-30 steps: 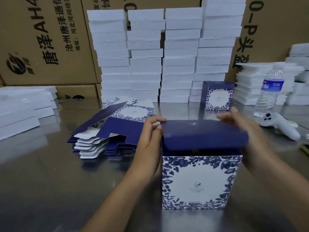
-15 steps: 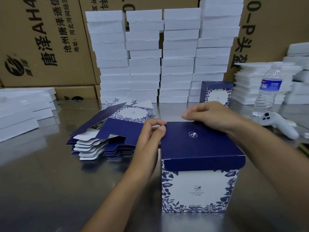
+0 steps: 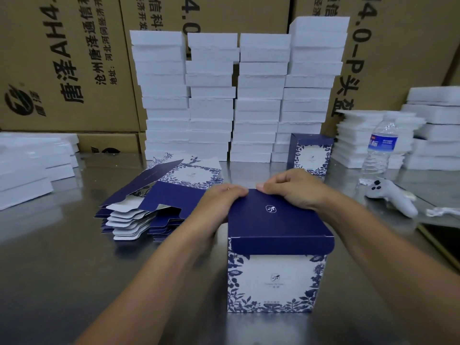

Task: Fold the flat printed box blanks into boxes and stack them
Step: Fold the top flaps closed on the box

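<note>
Box (image 3: 276, 277) first: it stands upright on the tabletop (image 3: 62, 270) right beneath my hands, printed front facing me, with its dark blue lid (image 3: 276, 217) folded down over the top. My left hand (image 3: 219, 197) is curled over the lid's far left corner. My right hand (image 3: 293, 188) is beside it, its fingers bent over the far edge, and both press down there. I take this as the closing step, creasing the back fold of the lid. The lid's front flap hangs outside the front wall rather than inside it, so the next move probably calls for lifting that flap, slipping it behind the wall, and then carrying the box to the one already made.

Just left of my left hand lies the fanned pile of flat blanks (image 3: 154, 207), blue sides and white tabs showing. Beyond my right hand, well apart, a finished box (image 3: 311, 155) stands alone. Farther right are a water bottle (image 3: 378, 150) and a grey controller (image 3: 390, 197).

The tabletop is dull, reflective metal. Behind everything rise four tall columns of white slabs (image 3: 236, 95), with lower white stacks off to either side. Brown shipping cartons (image 3: 62, 58) with printed lettering wall in the back.
</note>
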The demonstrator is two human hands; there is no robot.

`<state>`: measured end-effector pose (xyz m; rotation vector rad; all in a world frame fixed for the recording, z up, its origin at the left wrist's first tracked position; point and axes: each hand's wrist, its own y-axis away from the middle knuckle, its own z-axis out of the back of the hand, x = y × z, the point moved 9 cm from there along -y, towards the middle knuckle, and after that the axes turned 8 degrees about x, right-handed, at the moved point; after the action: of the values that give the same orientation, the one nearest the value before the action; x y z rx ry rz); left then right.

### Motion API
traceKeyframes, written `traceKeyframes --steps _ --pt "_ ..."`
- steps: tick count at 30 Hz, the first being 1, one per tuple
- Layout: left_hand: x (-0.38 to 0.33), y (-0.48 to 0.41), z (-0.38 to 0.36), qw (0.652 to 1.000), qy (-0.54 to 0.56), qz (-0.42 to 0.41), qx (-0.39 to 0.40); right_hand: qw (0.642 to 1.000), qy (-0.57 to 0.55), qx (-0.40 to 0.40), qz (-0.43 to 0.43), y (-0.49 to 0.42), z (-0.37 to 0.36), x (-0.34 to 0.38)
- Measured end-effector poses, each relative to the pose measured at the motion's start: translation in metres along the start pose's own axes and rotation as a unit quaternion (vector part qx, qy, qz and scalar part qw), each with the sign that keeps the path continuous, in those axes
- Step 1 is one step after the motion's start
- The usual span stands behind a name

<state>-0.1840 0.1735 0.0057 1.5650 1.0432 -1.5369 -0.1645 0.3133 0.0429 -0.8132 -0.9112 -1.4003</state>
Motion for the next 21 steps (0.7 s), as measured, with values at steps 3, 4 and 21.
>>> traceKeyframes --steps 3,4,21 --pt "-0.005 -0.008 0.0 0.998 -0.055 0.037 0.019 1.0 -0.009 0.013 -0.003 0.001 -0.002 -0.001" --pt "-0.006 -0.01 0.001 0.997 -0.061 0.042 0.021 1.0 -0.014 0.016 -0.005 0.001 -0.003 -0.001" --pt "0.006 0.004 0.004 0.998 0.033 0.034 -0.049 0.991 -0.118 0.025 -0.057 0.014 -0.001 -0.019"
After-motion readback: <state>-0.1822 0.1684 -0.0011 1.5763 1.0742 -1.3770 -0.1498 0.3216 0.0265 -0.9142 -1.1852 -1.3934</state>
